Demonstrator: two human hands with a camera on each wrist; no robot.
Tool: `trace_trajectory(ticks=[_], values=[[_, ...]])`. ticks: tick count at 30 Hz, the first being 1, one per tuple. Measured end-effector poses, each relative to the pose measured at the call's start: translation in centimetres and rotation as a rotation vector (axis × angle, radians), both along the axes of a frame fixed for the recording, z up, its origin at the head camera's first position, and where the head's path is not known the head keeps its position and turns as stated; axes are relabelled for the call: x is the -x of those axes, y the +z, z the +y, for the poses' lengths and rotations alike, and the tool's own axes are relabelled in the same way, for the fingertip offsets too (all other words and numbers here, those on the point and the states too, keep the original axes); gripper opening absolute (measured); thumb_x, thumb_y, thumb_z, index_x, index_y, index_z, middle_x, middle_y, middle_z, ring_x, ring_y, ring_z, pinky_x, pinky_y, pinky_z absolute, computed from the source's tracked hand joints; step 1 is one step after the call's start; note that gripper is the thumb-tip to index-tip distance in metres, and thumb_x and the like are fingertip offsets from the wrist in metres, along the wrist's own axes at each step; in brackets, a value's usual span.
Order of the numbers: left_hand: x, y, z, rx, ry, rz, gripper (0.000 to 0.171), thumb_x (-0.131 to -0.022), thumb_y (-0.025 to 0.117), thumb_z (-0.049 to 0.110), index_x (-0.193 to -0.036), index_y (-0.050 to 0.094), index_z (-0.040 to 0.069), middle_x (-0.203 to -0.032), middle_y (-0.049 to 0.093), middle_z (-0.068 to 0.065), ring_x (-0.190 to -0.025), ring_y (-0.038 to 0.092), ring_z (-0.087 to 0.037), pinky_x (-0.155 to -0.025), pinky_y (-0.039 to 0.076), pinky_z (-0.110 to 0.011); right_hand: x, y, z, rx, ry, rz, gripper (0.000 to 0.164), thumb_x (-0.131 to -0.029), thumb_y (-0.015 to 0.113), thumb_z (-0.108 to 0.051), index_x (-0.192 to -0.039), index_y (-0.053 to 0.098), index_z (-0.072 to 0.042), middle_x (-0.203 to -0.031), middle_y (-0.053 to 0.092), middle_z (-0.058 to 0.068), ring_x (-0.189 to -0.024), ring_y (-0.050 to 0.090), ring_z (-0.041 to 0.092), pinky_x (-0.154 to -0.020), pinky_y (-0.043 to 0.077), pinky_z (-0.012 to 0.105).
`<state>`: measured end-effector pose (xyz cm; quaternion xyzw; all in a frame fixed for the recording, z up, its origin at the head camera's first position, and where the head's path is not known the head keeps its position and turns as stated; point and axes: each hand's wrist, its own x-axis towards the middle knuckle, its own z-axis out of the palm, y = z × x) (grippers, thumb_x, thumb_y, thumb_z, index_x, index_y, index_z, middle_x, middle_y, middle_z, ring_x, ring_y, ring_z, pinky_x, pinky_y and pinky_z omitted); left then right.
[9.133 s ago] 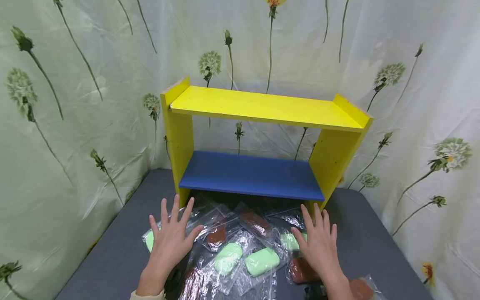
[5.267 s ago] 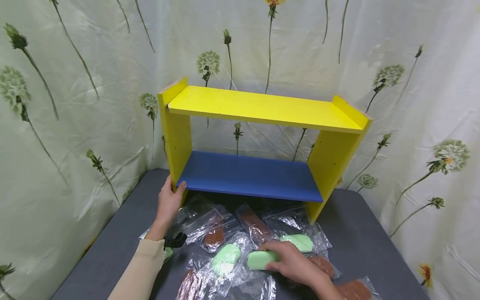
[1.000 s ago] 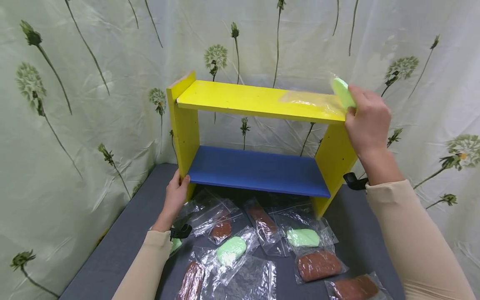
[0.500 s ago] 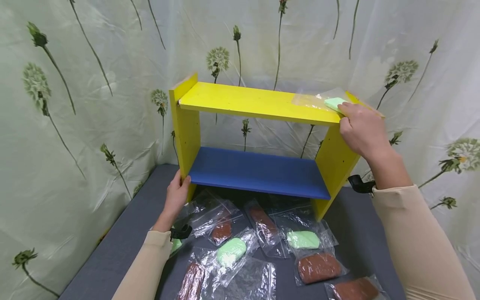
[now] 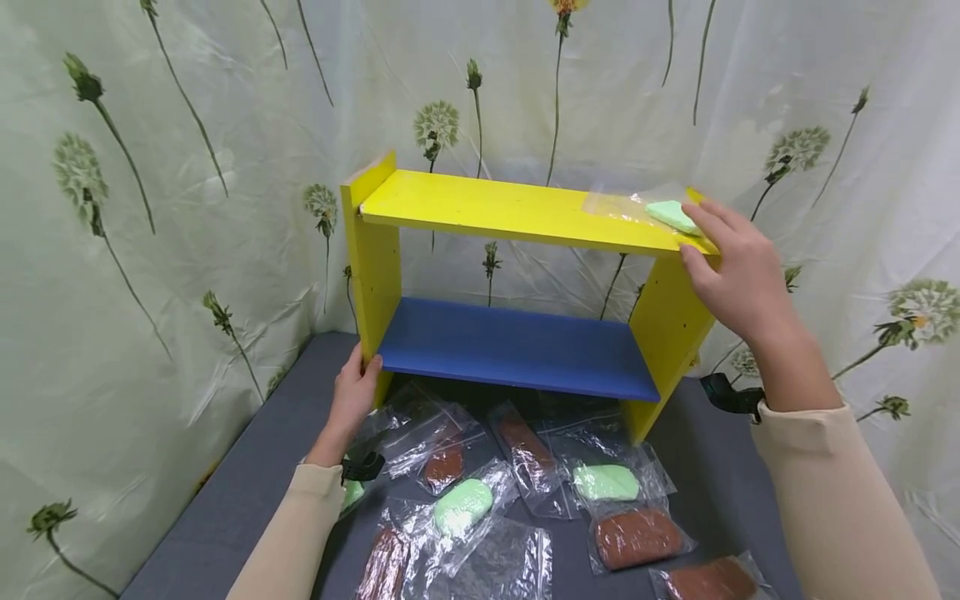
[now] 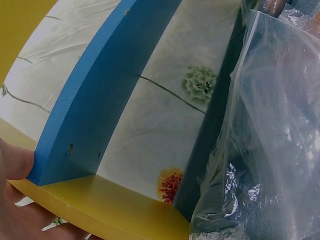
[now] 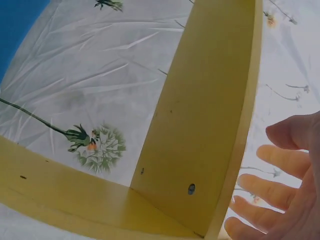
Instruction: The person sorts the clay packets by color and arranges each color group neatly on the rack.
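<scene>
A small shelf unit has a yellow top board (image 5: 480,202), yellow side panels and a blue lower board (image 5: 510,346). My left hand (image 5: 351,396) grips its left side panel (image 5: 367,275), with the thumb at the blue board's front corner and the fingers round the outer side, as the left wrist view also shows. On the right end of the top board lies a light green rounded block (image 5: 670,216) in a clear plastic bag. My right hand (image 5: 742,271) is beside it, fingers spread and loosely extended, fingertips at the block's near end. In the right wrist view the right fingers (image 7: 270,190) hold nothing.
Several bagged blocks lie on the dark grey table (image 5: 247,492) before and under the shelf, among them a green block (image 5: 463,507), another green block (image 5: 606,482) and a brown block (image 5: 637,537). A flower-patterned curtain (image 5: 225,125) hangs close behind.
My right hand picked up a bagged green block from the table, carried it to the top board's right end, laid it flat and released it. My left hand moved onto the left panel and stays.
</scene>
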<state>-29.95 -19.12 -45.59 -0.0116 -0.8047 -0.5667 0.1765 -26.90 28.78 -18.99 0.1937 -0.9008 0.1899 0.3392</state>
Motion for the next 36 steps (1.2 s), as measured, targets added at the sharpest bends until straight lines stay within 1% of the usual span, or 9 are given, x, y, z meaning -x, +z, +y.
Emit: trace_trajectory(ticks=[6, 10, 15, 20, 25, 28, 32, 35, 36], values=[[-0.1, 0.1, 0.0, -0.009, -0.004, -0.003, 0.046, -0.109, 0.045, 0.033, -0.152, 0.04, 0.017, -0.117, 0.057, -0.019, -0.096, 0.052, -0.035, -0.082, 0.042, -0.045, -1.6, -1.1, 0.6, 0.023, 0.028, 0.073, 0.052, -0.098, 0.061, -0.013, -0.149, 0.052, -0.015, -0.153, 0.045, 0.014, -0.143, 0.037, 0.037, -0.113, 0.028, 0.059], [-0.3, 0.1, 0.0, -0.015, -0.01, -0.007, 0.045, -0.109, 0.045, 0.033, -0.15, 0.04, 0.017, -0.115, 0.056, -0.019, -0.096, 0.052, -0.035, -0.082, 0.041, -0.045, -2.5, -2.4, 0.6, 0.055, 0.032, 0.09, 0.053, -0.097, 0.063, -0.012, -0.149, 0.052, -0.018, -0.152, 0.047, 0.012, -0.142, 0.038, 0.036, -0.112, 0.03, 0.059], [-0.3, 0.0, 0.0, -0.021, -0.02, -0.008, 0.044, -0.109, 0.045, 0.035, -0.149, 0.041, 0.017, -0.115, 0.055, -0.018, -0.096, 0.052, -0.035, -0.082, 0.041, -0.045, -3.7, -4.0, 0.3, 0.084, 0.04, 0.117, 0.056, -0.096, 0.065, -0.011, -0.149, 0.053, -0.023, -0.151, 0.049, 0.006, -0.139, 0.043, 0.033, -0.108, 0.036, 0.058], [-0.3, 0.0, 0.0, -0.018, -0.021, -0.001, 0.045, -0.109, 0.044, 0.034, -0.15, 0.041, 0.017, -0.116, 0.056, -0.019, -0.096, 0.053, -0.037, -0.081, 0.041, -0.046, -4.4, -6.0, 0.1, 0.097, 0.055, 0.133, 0.057, -0.094, 0.068, -0.011, -0.148, 0.054, -0.024, -0.149, 0.052, 0.006, -0.136, 0.047, 0.033, -0.104, 0.04, 0.058], [-0.3, 0.1, 0.1, -0.023, -0.023, 0.004, 0.042, -0.109, 0.044, 0.034, -0.147, 0.042, 0.016, -0.113, 0.055, -0.021, -0.096, 0.052, -0.039, -0.08, 0.041, -0.046, -4.9, -9.1, -0.1, 0.14, 0.075, 0.059, 0.057, -0.094, 0.07, -0.011, -0.147, 0.054, -0.024, -0.148, 0.053, 0.005, -0.135, 0.048, 0.033, -0.104, 0.04, 0.059], [-0.3, 0.1, 0.1, -0.025, -0.027, 0.001, 0.044, -0.109, 0.044, 0.034, -0.149, 0.041, 0.017, -0.115, 0.055, -0.02, -0.098, 0.052, -0.041, -0.08, 0.041, -0.046, -4.8, -11.1, -0.2, 0.172, 0.095, 0.003, 0.058, -0.093, 0.071, -0.009, -0.147, 0.054, -0.023, -0.147, 0.053, 0.006, -0.134, 0.048, 0.033, -0.103, 0.039, 0.062], [-0.3, 0.0, 0.1, -0.027, -0.024, -0.006, 0.046, -0.109, 0.044, 0.035, -0.152, 0.039, 0.019, -0.117, 0.055, -0.019, -0.098, 0.052, -0.038, -0.082, 0.041, -0.046, -4.7, -13.5, -0.1, 0.207, 0.106, -0.07, 0.059, -0.093, 0.072, -0.008, -0.147, 0.055, -0.024, -0.146, 0.053, 0.006, -0.135, 0.046, 0.034, -0.1, 0.039, 0.065], [-0.3, 0.1, 0.1, -0.027, -0.022, -0.009, 0.047, -0.109, 0.045, 0.034, -0.152, 0.039, 0.018, -0.118, 0.055, -0.019, -0.1, 0.052, -0.037, -0.084, 0.041, -0.046, -4.6, -14.9, 0.0, 0.22, 0.098, -0.114, 0.059, -0.093, 0.073, -0.008, -0.146, 0.055, -0.025, -0.146, 0.053, 0.005, -0.135, 0.046, 0.033, -0.1, 0.04, 0.064], [-0.3, 0.1, 0.1, -0.026, -0.021, -0.01, 0.047, -0.109, 0.045, 0.034, -0.153, 0.038, 0.018, -0.118, 0.055, -0.019, -0.1, 0.052, -0.037, -0.084, 0.041, -0.046, -4.7, -15.3, 0.0, 0.217, 0.091, -0.123, 0.058, -0.093, 0.073, -0.009, -0.146, 0.055, -0.025, -0.145, 0.053, 0.004, -0.134, 0.047, 0.032, -0.099, 0.041, 0.061]])
